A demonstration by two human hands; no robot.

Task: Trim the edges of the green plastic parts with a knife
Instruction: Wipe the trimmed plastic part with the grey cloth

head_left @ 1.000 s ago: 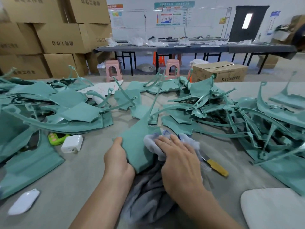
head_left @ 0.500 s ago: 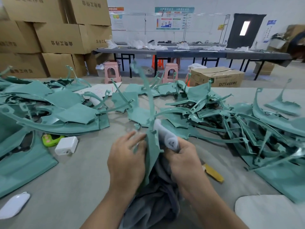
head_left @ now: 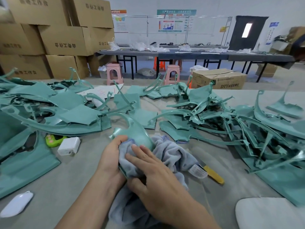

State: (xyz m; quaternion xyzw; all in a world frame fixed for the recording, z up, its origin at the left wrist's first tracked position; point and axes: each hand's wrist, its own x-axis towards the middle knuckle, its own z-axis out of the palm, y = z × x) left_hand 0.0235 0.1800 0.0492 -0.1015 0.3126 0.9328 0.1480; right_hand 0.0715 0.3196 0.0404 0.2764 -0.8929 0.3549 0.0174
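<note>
A curved green plastic part (head_left: 137, 133) lies tilted at the table's near middle, its thin arm arching up and to the left. My left hand (head_left: 109, 158) grips its lower left edge, thumb curled over the rim. My right hand (head_left: 151, 169) presses a grey cloth (head_left: 171, 152) against the part's face with straight fingers. The cloth bunches under both hands and trails toward me. A yellow-handled knife (head_left: 212, 175) lies on the table just right of the cloth, touched by neither hand.
Piles of green plastic parts (head_left: 231, 126) cover the right and left (head_left: 49, 113) of the grey table (head_left: 66, 179). A white charger (head_left: 69, 146), a green gadget (head_left: 52, 140), a white case (head_left: 16, 204) and a white pad (head_left: 270, 212) lie near. Cardboard boxes (head_left: 62, 38) stand behind.
The green part, held upright on edge half a second ago, now lies tilted flatter. My right hand has opened onto the cloth over it; my left hand moved to the lower left edge.
</note>
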